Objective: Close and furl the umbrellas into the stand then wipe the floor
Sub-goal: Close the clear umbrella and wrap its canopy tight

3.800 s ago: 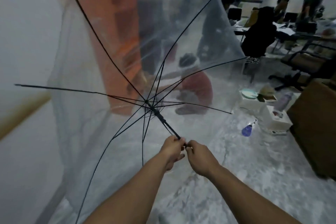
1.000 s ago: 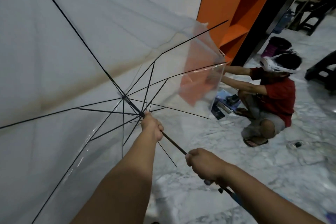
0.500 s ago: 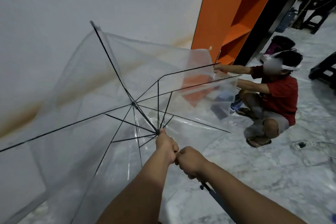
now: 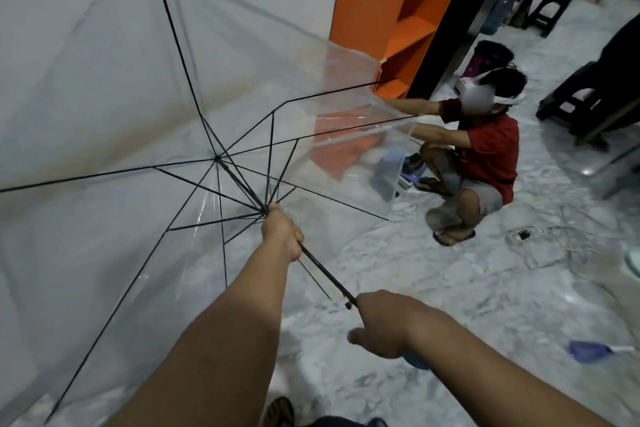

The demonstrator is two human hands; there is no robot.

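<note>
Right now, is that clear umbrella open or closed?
Open, mostly: the clear umbrella has its ribs fanned wide and its canopy spread. The left hand holds the runner, the right hand the handle end.

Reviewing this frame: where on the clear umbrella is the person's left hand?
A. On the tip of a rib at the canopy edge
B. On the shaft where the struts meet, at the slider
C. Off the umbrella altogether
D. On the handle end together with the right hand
B: the left hand is closed around the shaft of the umbrella where the struts converge, while the right hand holds the shaft apart from it, lower down near the handle end.
</note>
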